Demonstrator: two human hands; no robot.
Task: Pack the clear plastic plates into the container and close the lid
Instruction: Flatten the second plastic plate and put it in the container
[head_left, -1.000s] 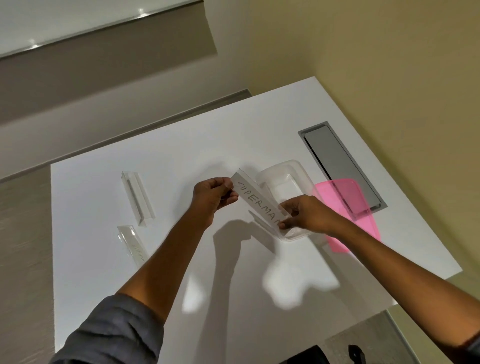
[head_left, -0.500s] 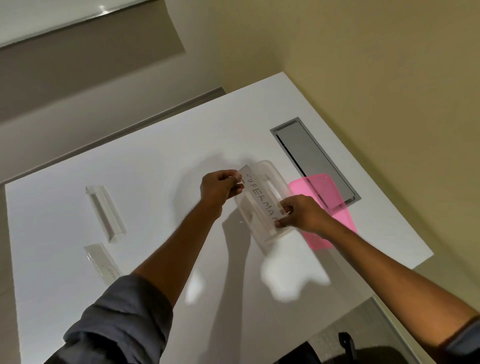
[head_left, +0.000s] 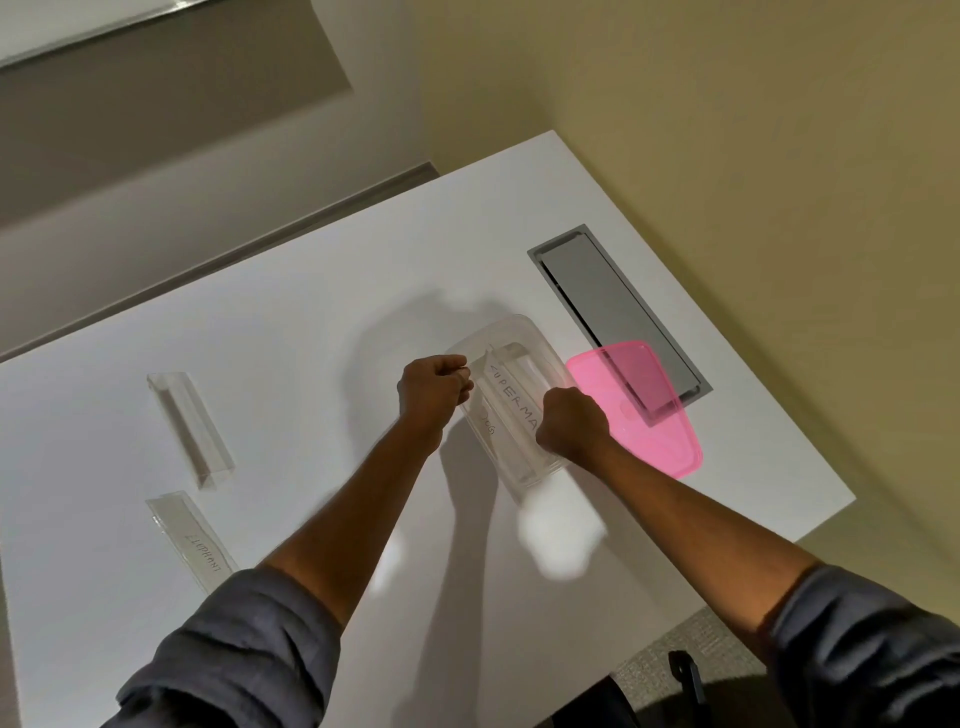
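Observation:
A clear rectangular container stands in the middle of the white table. Inside it a clear plastic plate lettered "SUPERMA" lies lengthwise, over another plate marked "DOG". My left hand pinches the lettered plate's far end at the container's left rim. My right hand grips its near end over the container. The pink translucent lid lies flat just right of the container. Two more clear plates rest at the table's left: a blank one and one with writing.
A grey metal cable hatch is set into the table behind the lid, partly under it. The table's right edge runs close to the lid. A dark object lies on the floor at the bottom right.
Both hands have lowered the lettered plate from above the table's middle down into the container. The camera view has shifted, so the table appears further left.

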